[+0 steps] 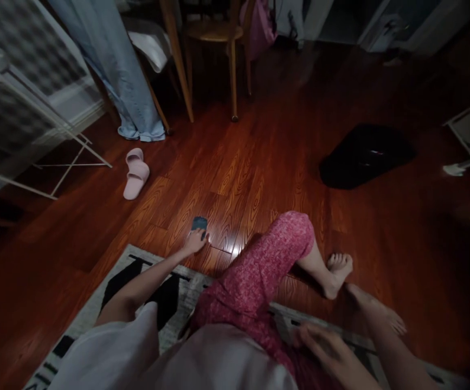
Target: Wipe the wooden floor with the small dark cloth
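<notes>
I sit on the floor with one knee in pink patterned trousers (275, 254) bent in front of me. My left hand (195, 241) reaches forward onto the red-brown wood floor, and its fingers close on a small dark blue-grey object (199, 223) that lies on the boards. My right hand (327, 346) rests low at the right, near my thigh and the rug's edge, blurred, with its fingers loosely spread and nothing visible in it. My bare feet (338, 271) lie to the right of the knee.
A grey and black patterned rug (137, 271) lies under me. A pink slipper (136, 172) sits at the left, beside hanging jeans (129, 81) and a white drying rack (35, 124). Wooden chair legs (233, 70) stand ahead. A black flat object (365, 154) lies at the right.
</notes>
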Available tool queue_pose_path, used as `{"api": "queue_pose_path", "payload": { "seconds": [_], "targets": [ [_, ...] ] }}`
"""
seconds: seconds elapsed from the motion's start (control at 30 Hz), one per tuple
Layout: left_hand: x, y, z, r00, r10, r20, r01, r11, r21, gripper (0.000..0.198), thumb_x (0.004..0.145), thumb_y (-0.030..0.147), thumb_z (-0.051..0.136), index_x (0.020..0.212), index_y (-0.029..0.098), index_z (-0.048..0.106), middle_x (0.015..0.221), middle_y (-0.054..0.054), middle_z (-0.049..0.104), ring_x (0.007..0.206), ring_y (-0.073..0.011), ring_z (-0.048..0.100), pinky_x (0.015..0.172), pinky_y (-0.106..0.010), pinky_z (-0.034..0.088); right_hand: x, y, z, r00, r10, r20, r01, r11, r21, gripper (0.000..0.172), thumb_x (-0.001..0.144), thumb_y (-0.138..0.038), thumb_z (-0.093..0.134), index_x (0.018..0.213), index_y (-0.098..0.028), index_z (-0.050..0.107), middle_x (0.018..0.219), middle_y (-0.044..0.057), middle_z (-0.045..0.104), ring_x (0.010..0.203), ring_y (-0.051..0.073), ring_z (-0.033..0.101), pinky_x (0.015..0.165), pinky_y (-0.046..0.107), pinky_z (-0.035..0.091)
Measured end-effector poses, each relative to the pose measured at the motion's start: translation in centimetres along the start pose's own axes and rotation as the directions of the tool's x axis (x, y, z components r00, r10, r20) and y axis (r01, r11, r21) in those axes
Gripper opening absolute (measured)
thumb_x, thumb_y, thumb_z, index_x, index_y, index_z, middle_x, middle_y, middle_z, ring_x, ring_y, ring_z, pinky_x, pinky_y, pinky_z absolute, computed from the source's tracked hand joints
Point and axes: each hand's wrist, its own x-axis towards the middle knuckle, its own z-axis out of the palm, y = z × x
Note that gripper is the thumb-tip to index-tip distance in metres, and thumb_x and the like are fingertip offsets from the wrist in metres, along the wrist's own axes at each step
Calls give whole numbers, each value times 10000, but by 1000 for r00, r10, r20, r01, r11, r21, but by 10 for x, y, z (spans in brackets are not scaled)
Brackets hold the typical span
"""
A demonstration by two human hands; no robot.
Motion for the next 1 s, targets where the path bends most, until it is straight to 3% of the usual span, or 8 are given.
{"api": "queue_pose_path", "payload": {
  "seconds": [0.13,0.23,0.33,0.43,0.53,0.67,0.8,1.0],
  "targets": [
    [8,-32,17,988,27,-150,-8,992,127,551,913,486,656,1400,248,557,1537,-111,523,1367,-310,525,1139,-621,462,28,-53,71,965,-238,114,255,951,-176,413,1014,-514,485,1214,-236,716,1187,96,772,1089,262,721,1007,428,574],
    [4,-44,42,976,78,-203,-35,978,207,641,915,515,635,1487,270,481,1663,-112,383,1508,-356,365,1239,-695,288,73,-105,120,890,-373,263,456,767,-452,397,1033,-345,503,1370,-173,623,1368,153,686,1284,265,622,1128,452,473],
    [1,-50,69,968,146,-202,-87,957,277,704,930,550,586,1550,273,402,1728,-112,271,1575,-370,236,1275,-708,162,107,-134,158,833,-368,413,551,616,-563,477,994,-304,606,1443,-151,561,1470,180,606,1394,265,528,1192,448,388],
    [3,-58,82,957,253,-142,-193,921,337,697,954,571,520,1568,270,383,1741,-101,257,1596,-332,204,1296,-643,138,119,-132,184,867,-243,435,487,602,-633,501,993,-307,599,1461,-138,544,1505,191,572,1425,265,494,1194,424,371],
    [13,-69,78,941,314,-123,-249,892,378,678,958,578,504,1566,299,390,1743,-68,270,1601,-301,204,1306,-609,115,117,-112,207,905,-120,409,395,597,-698,514,989,-310,578,1454,-92,551,1490,226,574,1465,291,449,1218,441,328],
    [34,-73,72,939,243,-245,-135,912,387,709,935,566,566,1564,293,385,1735,-94,273,1585,-342,232,1290,-674,135,114,-89,235,917,-14,399,326,605,-727,512,974,-302,560,1454,-125,566,1518,198,565,1483,278,436,1202,434,355],
    [37,-52,90,926,182,-332,-49,928,370,714,924,557,595,1552,282,396,1725,-117,270,1570,-381,242,1268,-724,168,131,-82,255,944,50,325,227,616,-754,597,938,-305,595,1503,-129,520,1618,199,443,1535,280,359,1204,442,360],
    [6,-31,125,902,406,-143,-312,845,434,734,897,613,604,1529,279,439,1714,-100,311,1569,-358,255,1285,-690,129,179,-88,255,996,40,78,34,637,-770,619,1001,-200,384,1614,-128,339,1700,202,275,1592,266,220,1235,478,287]
  ]
}}
